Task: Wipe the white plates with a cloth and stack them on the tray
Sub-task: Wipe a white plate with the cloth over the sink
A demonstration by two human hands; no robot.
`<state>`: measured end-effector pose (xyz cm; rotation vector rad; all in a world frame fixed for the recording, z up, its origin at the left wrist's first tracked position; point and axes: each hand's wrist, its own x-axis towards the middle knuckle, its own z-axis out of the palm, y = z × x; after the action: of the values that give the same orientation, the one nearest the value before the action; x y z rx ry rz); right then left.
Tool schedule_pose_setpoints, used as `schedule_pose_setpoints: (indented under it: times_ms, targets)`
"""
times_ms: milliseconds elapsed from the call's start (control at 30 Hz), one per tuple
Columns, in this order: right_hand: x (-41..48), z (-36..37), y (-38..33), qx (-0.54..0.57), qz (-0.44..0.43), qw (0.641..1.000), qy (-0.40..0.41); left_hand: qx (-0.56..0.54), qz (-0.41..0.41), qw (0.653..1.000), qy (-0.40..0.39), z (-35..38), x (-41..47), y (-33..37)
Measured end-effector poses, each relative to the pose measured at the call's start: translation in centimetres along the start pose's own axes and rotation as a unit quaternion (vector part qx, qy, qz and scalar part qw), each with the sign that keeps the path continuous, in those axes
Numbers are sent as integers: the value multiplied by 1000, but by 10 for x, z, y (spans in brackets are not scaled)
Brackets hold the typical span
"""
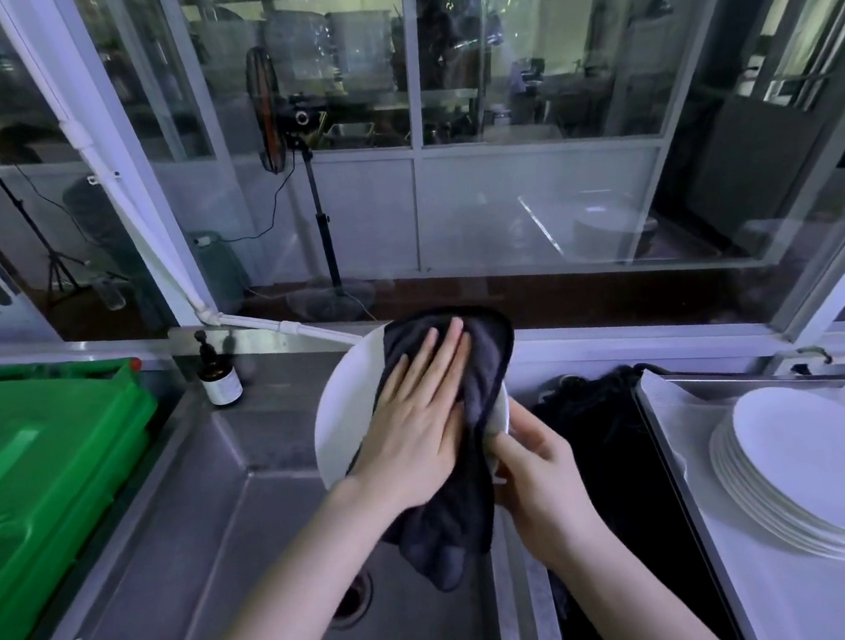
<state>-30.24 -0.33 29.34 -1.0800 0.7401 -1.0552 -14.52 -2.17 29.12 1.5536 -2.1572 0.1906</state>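
Head view: the left hand lies flat with fingers straight, pressing the dark grey microfibre cloth against the round white ceramic plate. The plate is held tilted over the stainless steel sink. The right hand grips its lower rim to brace it. A stack of white plates rests on the metal tray, within reach.

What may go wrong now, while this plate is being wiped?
1. Only the right hand grips the plate, at its rim, above the steel sink; pressure from the flat left hand on the cloth might make it slip and drop.
2. The stack of plates on the tray looks fanned, so adding one may shift it.
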Motion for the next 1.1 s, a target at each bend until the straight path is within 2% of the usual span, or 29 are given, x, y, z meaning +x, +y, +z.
schedule_pose_setpoints:
  times_ms: [67,133,233,333,467,567,767,867,1000,1100]
  targets:
    - [-2,2,-2,14,3,1000,-20,4,5,1000,6,-7,14,-10]
    - [-1,-2,-7,24,-4,999,-23,22,-23,999,9,-13,20,-23]
    - [6,-17,-19,29,-16,999,22,59,-82,995,-17,-16,5,-47]
    - [16,-29,-27,10,-38,998,56,28,-98,993,-65,-6,-31,-47]
    - [18,-22,-18,-10,-28,998,47,-22,-65,996,-56,11,-56,-6]
    - [10,-10,-4,-9,-20,1000,14,-45,-29,998,-16,15,-48,13]
    - [6,-3,0,6,11,1000,-18,-70,37,997,9,8,-23,-6]
    - [3,-4,0,-3,24,998,-51,-83,-8,996,25,3,-11,-26]
    - [-3,-8,2,-43,47,996,-70,-36,-56,997,38,-3,-8,-46]
    - [-1,-9,0,-77,61,992,-83,-133,-141,981,21,-14,-7,-58]
